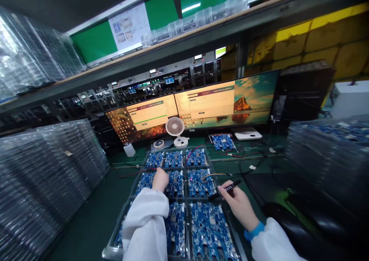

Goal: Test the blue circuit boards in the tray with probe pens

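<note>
A clear plastic tray point(186, 199) lies on the bench, with several blue circuit boards point(211, 226) set in its compartments. My left hand point(160, 179) is closed over the middle row, near the left and centre boards. Its fingertips are hidden, so I cannot make out what they hold. A thin red wire point(132, 173) runs leftward close to that hand. My right hand point(238, 201) grips a black marker pen point(227, 188) at the tray's right edge, its dark end pointing left over the tray. On the middle-right board, a yellow wire point(216, 174) crosses the surface.
Stacked clear trays stand at the left point(52, 176) and right point(325, 149). Behind are two monitors point(213, 103), a small white fan point(175, 127), a white bottle point(129, 150) and a separate blue board point(223, 142) with wires. A black mouse point(284, 218) lies at right. A shelf point(173, 42) spans overhead.
</note>
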The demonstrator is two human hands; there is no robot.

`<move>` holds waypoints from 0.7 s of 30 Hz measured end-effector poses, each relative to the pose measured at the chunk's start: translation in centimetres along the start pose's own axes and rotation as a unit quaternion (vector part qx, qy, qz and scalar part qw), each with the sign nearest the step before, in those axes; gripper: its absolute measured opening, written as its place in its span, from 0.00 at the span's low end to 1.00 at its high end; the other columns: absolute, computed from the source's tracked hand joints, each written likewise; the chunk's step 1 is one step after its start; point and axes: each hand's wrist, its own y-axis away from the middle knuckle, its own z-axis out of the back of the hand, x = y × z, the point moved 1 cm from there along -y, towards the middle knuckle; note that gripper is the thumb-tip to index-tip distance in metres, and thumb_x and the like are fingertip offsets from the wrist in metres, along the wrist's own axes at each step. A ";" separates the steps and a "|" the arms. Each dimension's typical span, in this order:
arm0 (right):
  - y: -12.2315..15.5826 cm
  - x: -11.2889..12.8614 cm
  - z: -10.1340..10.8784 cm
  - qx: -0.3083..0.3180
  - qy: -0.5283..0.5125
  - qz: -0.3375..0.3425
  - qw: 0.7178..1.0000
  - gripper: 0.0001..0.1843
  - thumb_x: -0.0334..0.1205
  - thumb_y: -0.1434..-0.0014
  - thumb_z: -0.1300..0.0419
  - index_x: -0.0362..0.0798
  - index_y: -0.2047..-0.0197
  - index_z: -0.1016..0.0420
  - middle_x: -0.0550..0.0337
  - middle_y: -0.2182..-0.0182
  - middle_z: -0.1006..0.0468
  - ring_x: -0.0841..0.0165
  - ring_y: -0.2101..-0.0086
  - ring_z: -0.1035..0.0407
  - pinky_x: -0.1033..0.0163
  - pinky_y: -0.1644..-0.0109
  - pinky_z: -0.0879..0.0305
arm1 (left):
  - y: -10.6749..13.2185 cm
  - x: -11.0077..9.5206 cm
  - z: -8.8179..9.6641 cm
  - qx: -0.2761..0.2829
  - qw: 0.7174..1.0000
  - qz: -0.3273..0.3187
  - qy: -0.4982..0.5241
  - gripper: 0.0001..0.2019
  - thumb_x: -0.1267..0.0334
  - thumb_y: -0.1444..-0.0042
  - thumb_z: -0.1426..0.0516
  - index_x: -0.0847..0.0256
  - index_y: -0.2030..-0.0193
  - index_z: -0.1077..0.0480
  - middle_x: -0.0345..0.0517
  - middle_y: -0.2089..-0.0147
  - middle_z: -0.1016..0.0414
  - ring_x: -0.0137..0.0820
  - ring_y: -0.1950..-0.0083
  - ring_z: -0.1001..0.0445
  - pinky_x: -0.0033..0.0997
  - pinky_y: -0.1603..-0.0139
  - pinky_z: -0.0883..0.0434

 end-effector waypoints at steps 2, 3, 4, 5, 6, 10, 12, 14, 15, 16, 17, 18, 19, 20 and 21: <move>0.0 0.0 0.0 0.002 0.004 0.002 1.000 0.22 0.62 0.48 0.44 0.50 0.73 0.34 0.65 0.81 0.33 0.66 0.77 0.35 0.62 0.71 0.38 | -0.5 0.7 0.2 -0.018 0.999 0.023 0.014 0.15 0.63 0.36 0.50 0.71 0.48 0.37 0.55 0.57 0.23 0.34 0.58 0.23 0.36 0.57 0.27; 0.0 0.1 0.1 0.003 0.007 0.002 1.000 0.22 0.62 0.48 0.44 0.50 0.73 0.34 0.65 0.81 0.33 0.66 0.77 0.35 0.62 0.71 0.38 | -0.7 0.9 0.3 -0.023 0.999 0.028 0.021 0.14 0.65 0.37 0.51 0.71 0.48 0.38 0.55 0.57 0.23 0.34 0.58 0.23 0.34 0.58 0.27; 0.0 0.2 0.1 0.003 0.009 0.002 1.000 0.22 0.62 0.48 0.44 0.51 0.73 0.34 0.64 0.81 0.33 0.66 0.77 0.35 0.62 0.70 0.38 | -0.9 1.0 0.4 -0.027 0.999 0.028 0.028 0.13 0.68 0.37 0.52 0.72 0.49 0.39 0.56 0.58 0.23 0.35 0.58 0.23 0.32 0.59 0.28; -0.1 0.3 0.2 0.003 0.012 0.002 1.000 0.22 0.62 0.48 0.44 0.51 0.73 0.34 0.64 0.81 0.33 0.66 0.77 0.35 0.62 0.70 0.38 | -1.0 1.0 0.4 -0.032 0.999 0.025 0.034 0.12 0.70 0.38 0.52 0.72 0.50 0.39 0.58 0.58 0.23 0.35 0.58 0.22 0.31 0.60 0.29; -0.1 0.3 0.3 0.002 0.014 0.001 1.000 0.22 0.62 0.49 0.44 0.51 0.73 0.34 0.64 0.81 0.33 0.66 0.77 0.35 0.62 0.70 0.38 | -1.1 0.9 0.4 -0.038 0.998 0.022 0.038 0.11 0.72 0.40 0.52 0.72 0.51 0.39 0.59 0.58 0.23 0.36 0.57 0.22 0.29 0.61 0.29; -0.1 0.5 0.4 -0.003 0.022 -0.001 1.000 0.22 0.62 0.49 0.44 0.51 0.73 0.33 0.64 0.82 0.33 0.65 0.77 0.35 0.62 0.70 0.39 | -1.3 0.2 0.5 -0.070 0.997 0.016 0.028 0.10 0.73 0.43 0.50 0.69 0.54 0.38 0.63 0.54 0.24 0.40 0.52 0.23 0.30 0.58 0.31; -0.1 0.6 0.4 -0.004 0.024 0.000 1.000 0.21 0.62 0.48 0.45 0.51 0.73 0.33 0.64 0.81 0.32 0.66 0.77 0.35 0.62 0.70 0.39 | -1.2 -0.1 0.6 -0.081 0.997 0.011 0.017 0.10 0.73 0.43 0.49 0.68 0.54 0.38 0.63 0.54 0.25 0.40 0.52 0.24 0.30 0.57 0.31; -0.1 0.6 0.4 -0.003 0.024 0.002 1.000 0.21 0.61 0.48 0.45 0.51 0.73 0.33 0.64 0.81 0.32 0.65 0.77 0.35 0.62 0.70 0.38 | -1.0 -0.2 0.6 -0.087 0.996 0.002 0.004 0.11 0.73 0.43 0.49 0.67 0.53 0.38 0.62 0.54 0.24 0.39 0.51 0.24 0.30 0.54 0.31; -0.1 0.7 0.5 -0.003 0.024 0.003 1.000 0.21 0.61 0.47 0.45 0.51 0.73 0.33 0.64 0.81 0.31 0.65 0.76 0.34 0.62 0.70 0.38 | -1.0 -0.3 0.6 -0.087 0.996 -0.005 -0.003 0.11 0.73 0.43 0.49 0.67 0.53 0.39 0.61 0.55 0.24 0.39 0.50 0.24 0.30 0.54 0.32; -0.1 0.7 0.5 -0.002 0.024 0.003 1.000 0.21 0.61 0.47 0.44 0.51 0.73 0.33 0.64 0.81 0.31 0.65 0.76 0.34 0.62 0.70 0.38 | -0.9 -0.3 0.6 -0.085 0.996 -0.011 -0.009 0.12 0.73 0.43 0.48 0.67 0.52 0.39 0.61 0.55 0.24 0.39 0.50 0.24 0.31 0.53 0.31; -0.1 0.7 0.5 -0.002 0.025 0.003 1.000 0.21 0.61 0.47 0.44 0.51 0.73 0.33 0.64 0.81 0.31 0.65 0.77 0.34 0.62 0.70 0.38 | -0.9 -0.4 0.6 -0.081 0.996 -0.016 -0.016 0.12 0.73 0.43 0.48 0.67 0.52 0.39 0.61 0.55 0.24 0.39 0.50 0.24 0.31 0.52 0.31; -0.2 0.7 0.5 -0.001 0.025 0.003 1.000 0.21 0.62 0.47 0.44 0.51 0.73 0.33 0.64 0.81 0.31 0.65 0.77 0.34 0.62 0.70 0.38 | -0.9 -0.4 0.6 -0.076 0.997 -0.019 -0.021 0.12 0.73 0.43 0.49 0.68 0.52 0.39 0.61 0.55 0.24 0.40 0.50 0.24 0.32 0.52 0.31; -0.2 0.7 0.5 -0.002 0.026 0.003 1.000 0.21 0.62 0.47 0.44 0.51 0.73 0.33 0.64 0.81 0.31 0.65 0.77 0.34 0.62 0.70 0.38 | -0.9 -0.5 0.6 -0.070 0.997 -0.021 -0.025 0.11 0.73 0.43 0.49 0.68 0.52 0.38 0.62 0.54 0.24 0.40 0.50 0.25 0.32 0.51 0.31; -0.2 0.7 0.6 -0.002 0.026 0.003 1.000 0.21 0.62 0.48 0.44 0.51 0.73 0.33 0.64 0.82 0.31 0.65 0.77 0.34 0.61 0.70 0.38 | -0.9 -0.6 0.6 -0.066 0.997 -0.022 -0.027 0.11 0.74 0.43 0.49 0.68 0.52 0.38 0.63 0.54 0.25 0.40 0.49 0.25 0.32 0.51 0.31; -0.2 0.6 0.6 -0.002 0.027 0.002 1.000 0.21 0.62 0.48 0.44 0.51 0.73 0.33 0.64 0.82 0.31 0.65 0.77 0.34 0.61 0.70 0.38 | -1.0 -0.7 0.5 -0.062 0.997 -0.023 -0.027 0.11 0.75 0.43 0.49 0.69 0.52 0.38 0.63 0.53 0.25 0.41 0.48 0.25 0.32 0.50 0.32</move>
